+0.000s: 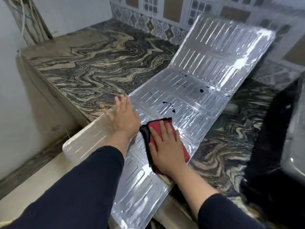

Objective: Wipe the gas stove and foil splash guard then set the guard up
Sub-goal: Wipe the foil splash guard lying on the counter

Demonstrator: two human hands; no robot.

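A long embossed foil splash guard (198, 83) lies across the marbled counter, its far panels bent up against the tiled wall and its near end hanging over the counter's front edge. Dark spots dot its middle panel. My right hand (165, 146) presses flat on a red cloth with a black edge (171, 129) on the guard's near panel. My left hand (123, 114) lies flat with fingers spread on the guard's left edge. The black gas stove (272, 146) shows blurred at the right edge.
The swirled black-and-beige counter (92, 63) stretches left and back to a white wall and a patterned tile wall (165, 19). A pale raised ledge (85, 139) runs along the guard's left side. Cords hang at the top left.
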